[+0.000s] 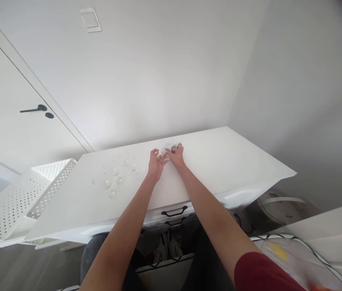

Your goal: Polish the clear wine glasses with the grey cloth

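My left hand [156, 165] is over the middle of the white cabinet top [219, 157], its thumb and fingers curled round the edge of a small clear round piece [166, 155]. Right beside it, my right hand [177, 155] pinches a thin whitish crumpled piece [171, 146], which looks like cloth or film; its material is unclear. The fingers of my right hand also come up against the clear round piece. To the left of my hands, several clear round pieces [120, 180] lie spread over the cabinet top, see-through and hard to make out.
A white perforated rack [10, 206] stands at the cabinet's left end. Black handles [174, 211] mark the drawer fronts facing me. The wall runs along the back edge, and a door with a black lever handle [34, 109] is at the left. A round bin-like object [282, 210] sits lower right.
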{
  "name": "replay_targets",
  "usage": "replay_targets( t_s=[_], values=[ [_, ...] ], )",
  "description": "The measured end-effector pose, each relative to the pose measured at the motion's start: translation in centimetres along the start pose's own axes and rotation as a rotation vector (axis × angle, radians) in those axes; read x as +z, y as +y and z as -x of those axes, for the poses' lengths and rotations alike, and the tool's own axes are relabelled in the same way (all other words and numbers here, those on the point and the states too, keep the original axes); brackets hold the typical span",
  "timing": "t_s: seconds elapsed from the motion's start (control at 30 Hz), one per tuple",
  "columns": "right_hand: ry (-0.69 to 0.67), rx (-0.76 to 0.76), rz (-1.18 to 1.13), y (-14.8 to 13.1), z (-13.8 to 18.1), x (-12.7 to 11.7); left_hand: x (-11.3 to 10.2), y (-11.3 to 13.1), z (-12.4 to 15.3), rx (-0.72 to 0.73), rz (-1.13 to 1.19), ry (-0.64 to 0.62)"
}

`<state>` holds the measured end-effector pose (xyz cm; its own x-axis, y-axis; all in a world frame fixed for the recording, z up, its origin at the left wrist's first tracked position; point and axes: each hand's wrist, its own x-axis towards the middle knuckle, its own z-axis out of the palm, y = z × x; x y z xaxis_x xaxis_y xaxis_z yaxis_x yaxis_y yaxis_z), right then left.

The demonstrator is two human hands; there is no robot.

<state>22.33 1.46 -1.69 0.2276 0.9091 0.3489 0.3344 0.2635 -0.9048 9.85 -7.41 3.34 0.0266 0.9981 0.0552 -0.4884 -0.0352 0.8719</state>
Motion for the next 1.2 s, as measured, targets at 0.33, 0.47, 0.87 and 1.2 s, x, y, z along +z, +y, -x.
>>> replay_targets(
  t_s=[0.33,0.47,0.87,1.2],
  values=[
    [0.103,-0.187,0.357,-0.4,1.0,0.7,-3.0,-1.7,-6.8,0.145,-0.134,0.093],
    [0.092,-0.167,0.373,-1.0,1.4,0.2,-3.3,-2.7,-6.7,0.163,-0.111,0.096],
    [-0.338,-0.107,0.064,-3.5,3.8,-0.7,-3.0,-2.6,-6.4,0.176,-0.143,0.059],
    [-0.548,0.016,-0.366,-3.9,3.2,-1.5,-2.6,-2.7,-6.1,0.236,-0.123,-0.080]
  ],
)
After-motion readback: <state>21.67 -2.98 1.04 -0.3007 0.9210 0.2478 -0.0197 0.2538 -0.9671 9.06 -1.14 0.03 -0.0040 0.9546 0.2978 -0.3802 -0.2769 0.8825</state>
